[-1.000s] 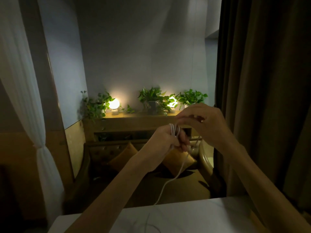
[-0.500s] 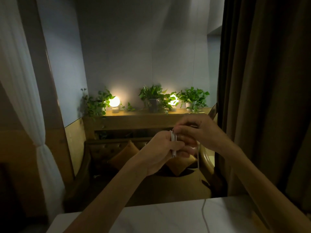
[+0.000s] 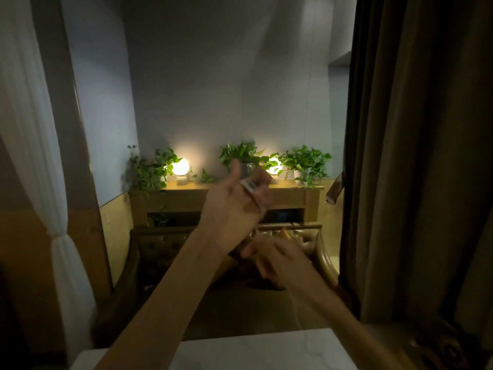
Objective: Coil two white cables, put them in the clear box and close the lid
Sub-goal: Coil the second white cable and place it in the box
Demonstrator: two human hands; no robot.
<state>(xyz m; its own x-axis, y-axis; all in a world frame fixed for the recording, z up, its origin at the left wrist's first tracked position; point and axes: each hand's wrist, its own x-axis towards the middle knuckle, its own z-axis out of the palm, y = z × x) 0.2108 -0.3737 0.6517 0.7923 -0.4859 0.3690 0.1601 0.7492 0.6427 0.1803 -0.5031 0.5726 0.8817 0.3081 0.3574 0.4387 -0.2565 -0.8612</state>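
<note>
At the bottom of the view is the white desk (image 3: 240, 353). A thin strand of the white cable (image 3: 299, 316) rises from near its far edge, right of centre, toward the right hand (image 3: 280, 263).

That hand hangs over the far edge, below the left hand, and is smeared by motion. I cannot tell whether its fingers pinch the strand or let it slide through. Half a second ago it was up against the left hand, level with the loops. It has since dropped down and toward the person, which is probably a draw of slack for the next turn. Judged from that, the first cable is partly wound, with a tail left to take in.

Higher and further out, the left hand (image 3: 232, 212) is raised with its thumb up. Its fingers (image 3: 264, 194) are curled round the coil (image 3: 252, 189), holding it in the air well above the desk. The bundle's long axis has tipped from nearly upright to a diagonal, with the top end up and left and the bottom end down and right.

The clear box and the second cable are out of view.

Behind the hands stands a dark sofa (image 3: 165, 244), then a wooden shelf (image 3: 186, 194) with plants and two lit lamps (image 3: 181, 166).
</note>
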